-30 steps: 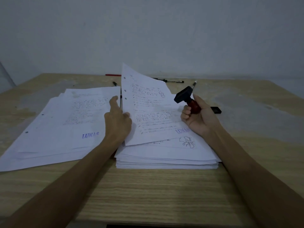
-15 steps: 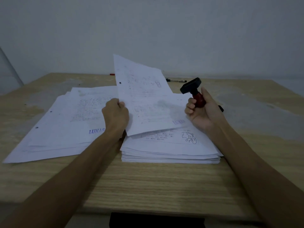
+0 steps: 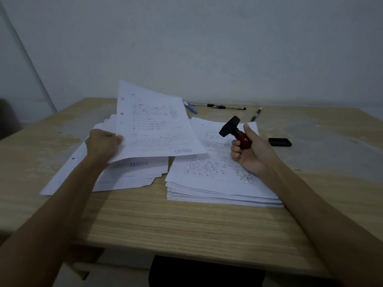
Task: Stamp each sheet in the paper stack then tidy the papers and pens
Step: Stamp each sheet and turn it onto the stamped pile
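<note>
Head camera looks down over my two forearms onto a pale wood-grain table (image 3: pixel 186 224) set against a plain grey wall. My left hand (image 3: pixel 102 145) is closed on the left edge of a single sheet (image 3: pixel 157 129), pinching it so it hangs raised and tilted above the stamped pile (image 3: pixel 128 175); a blue mark shows near its lower right corner, so I judge it is done and on its way across to that pile. I hold it by the margin, I think, to keep my fingers off the fresh ink. The pile beneath is loose and fanned, its corners stepping out unevenly, with another blue mark visible on its top page. My right hand (image 3: pixel 249 151) is wrapped in a fist around the stamp (image 3: pixel 235 131), thumb up along the glossy red handle, the flat black head tipped up and to the left, clear of the paper, so it marks nothing while I clear the page. Below that hand lies the unstamped stack (image 3: pixel 217 183), thick and fairly square, its edges showing many thin layers; the top page carries printed lines and a small outline drawing at the lower right. The paper is thin and bends under its own weight. A flat black ink pad (image 3: pixel 279 141) sits on the table just right of the stack, within reach. Several pens (image 3: pixel 226 106) lie scattered near the far edge, not yet gathered.
</note>
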